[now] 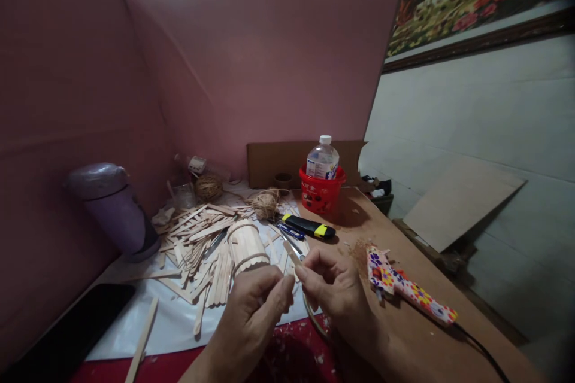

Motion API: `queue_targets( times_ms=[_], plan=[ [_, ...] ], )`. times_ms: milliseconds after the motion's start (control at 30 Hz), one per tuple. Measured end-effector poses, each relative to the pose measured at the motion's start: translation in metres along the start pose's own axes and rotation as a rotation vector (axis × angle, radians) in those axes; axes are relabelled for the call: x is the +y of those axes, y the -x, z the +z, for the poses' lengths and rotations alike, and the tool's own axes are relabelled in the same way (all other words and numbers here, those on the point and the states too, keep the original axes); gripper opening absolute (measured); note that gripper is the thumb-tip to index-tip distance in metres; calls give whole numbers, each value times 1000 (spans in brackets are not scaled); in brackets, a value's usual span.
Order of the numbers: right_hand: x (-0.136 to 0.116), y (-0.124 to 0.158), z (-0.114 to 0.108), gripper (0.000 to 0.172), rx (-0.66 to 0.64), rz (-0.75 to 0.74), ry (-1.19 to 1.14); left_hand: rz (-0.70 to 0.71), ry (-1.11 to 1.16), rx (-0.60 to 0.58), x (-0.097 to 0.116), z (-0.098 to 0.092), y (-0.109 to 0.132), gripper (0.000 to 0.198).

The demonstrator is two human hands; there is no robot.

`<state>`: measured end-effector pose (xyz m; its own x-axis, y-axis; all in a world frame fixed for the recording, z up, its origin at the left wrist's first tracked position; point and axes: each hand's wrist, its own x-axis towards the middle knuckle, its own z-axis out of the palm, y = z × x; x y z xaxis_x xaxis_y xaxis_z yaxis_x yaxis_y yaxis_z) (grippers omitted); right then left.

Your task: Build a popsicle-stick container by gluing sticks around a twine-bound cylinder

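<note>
My right hand (339, 287) is closed in a pinch on a short piece of wooden craft stick (291, 253) that points up and away. Beside it, my left hand (258, 305) has its fingers curled and its thumb pressed against them; whatever it may hold is hidden. Just beyond the left hand lies a small barrel of craft sticks (246, 243) with twine round both ends, tilted on its side. A silver blade-like tool (294, 249) is partly covered behind the right fingertips. Past that rests a black and yellow utility knife (309, 227).
Loose craft sticks (193, 248) cover the white sheet. Twine balls (265, 203) and a red bucket (321, 194) holding a bottle (322, 158) stand behind. A flower-patterned glue gun (411, 292) with a cord lies right. A purple tumbler (114, 215) and dark phone (74, 329) are left.
</note>
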<state>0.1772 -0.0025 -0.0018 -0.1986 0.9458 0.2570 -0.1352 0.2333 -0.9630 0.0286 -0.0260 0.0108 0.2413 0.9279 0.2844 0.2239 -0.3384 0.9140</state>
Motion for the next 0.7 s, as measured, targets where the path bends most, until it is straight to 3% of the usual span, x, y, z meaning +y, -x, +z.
queue_targets(
  times_ms=[200, 433, 567, 700],
  plan=[
    [4, 2, -2, 25, -9, -189, 223, -200, 376, 17, 1, 4, -4, 34],
    [7, 7, -2, 22, -71, -281, 422, -288, 428, -52, -4, -2, -5, 35],
    [5, 6, -3, 21, -109, -343, 510, -264, 397, -92, -2, -7, -4, 33],
    [8, 5, -6, 18, -130, -566, 696, -326, 389, -111, -3, -9, -4, 31]
  ],
)
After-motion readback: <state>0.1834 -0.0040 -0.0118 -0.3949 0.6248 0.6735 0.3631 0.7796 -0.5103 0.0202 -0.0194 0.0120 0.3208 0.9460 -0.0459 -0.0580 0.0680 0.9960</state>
